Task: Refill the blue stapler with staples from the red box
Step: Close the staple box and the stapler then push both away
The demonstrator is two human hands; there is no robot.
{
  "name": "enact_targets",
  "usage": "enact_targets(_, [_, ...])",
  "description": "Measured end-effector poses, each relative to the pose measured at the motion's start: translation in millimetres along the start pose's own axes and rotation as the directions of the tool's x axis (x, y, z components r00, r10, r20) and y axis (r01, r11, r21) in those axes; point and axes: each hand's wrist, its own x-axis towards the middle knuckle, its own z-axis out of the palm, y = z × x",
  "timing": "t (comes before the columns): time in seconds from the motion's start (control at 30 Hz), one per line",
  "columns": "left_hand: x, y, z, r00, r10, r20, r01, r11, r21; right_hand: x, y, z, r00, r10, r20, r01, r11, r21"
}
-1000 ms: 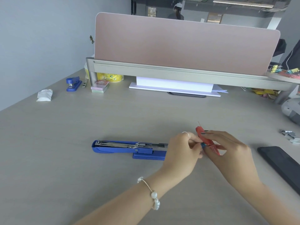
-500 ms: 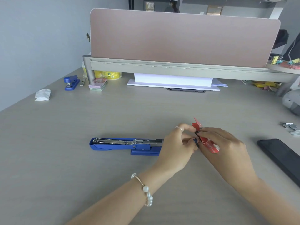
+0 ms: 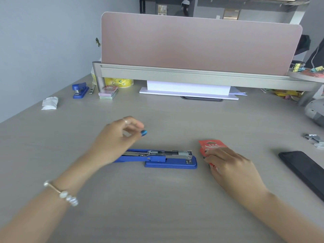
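Observation:
The blue stapler [image 3: 168,161] lies flat on the desk, swung open, with its metal staple channel facing up. My left hand [image 3: 117,137] hovers over the stapler's left end, fingers curled and thumb out. It is blurred, and I cannot tell whether anything is pinched in it. The red box [image 3: 210,145] rests on the desk just right of the stapler's head. My right hand [image 3: 228,165] holds the box by its near end and covers that part.
A black phone [image 3: 305,169] lies at the right, with loose staple strips [image 3: 314,140] beyond it. At the back left are a small blue stapler [image 3: 79,90], a crumpled tissue [image 3: 50,103] and stacked staple boxes [image 3: 107,92]. A pink divider [image 3: 199,44] stands over a white paper stack [image 3: 188,89].
My hands have parted. The left hand moved left, away from the red box and over the stapler. The right hand brought the box down onto the desk beside the stapler's head.

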Motion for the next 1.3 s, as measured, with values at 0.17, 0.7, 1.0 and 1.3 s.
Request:
enact_targets(0.17, [-11.2, -43.6, -28.4, 0.962, -0.13, 0.238, 0.055, 0.954, 0.295, -2.7, -5.3, -5.2, 0.999, 0.046, 0.029, -0.047, 0.998, 0.043])
enact_targets(0.7, [-12.8, -32.8, -31.8, 0.995, -0.042, -0.096, -0.004, 0.899, -0.438, 34.1, 1.4, -7.4, 0.89, 0.102, 0.444, -0.36, 0.754, 0.55])
enact_targets(1.0, [12.7, 26.3, 36.0, 0.989, 0.148, -0.018, -0.133, 0.823, -0.553, 27.3, -0.9, -4.8, 0.941, 0.084, 0.328, -0.288, 0.709, 0.644])
enact_targets(1.3, [7.2, 28.6, 87.9, 0.912, 0.357, 0.202, -0.374, 0.926, 0.049, 24.9, 8.6, -6.1, 0.905, 0.167, 0.391, -0.414, 0.557, 0.72])
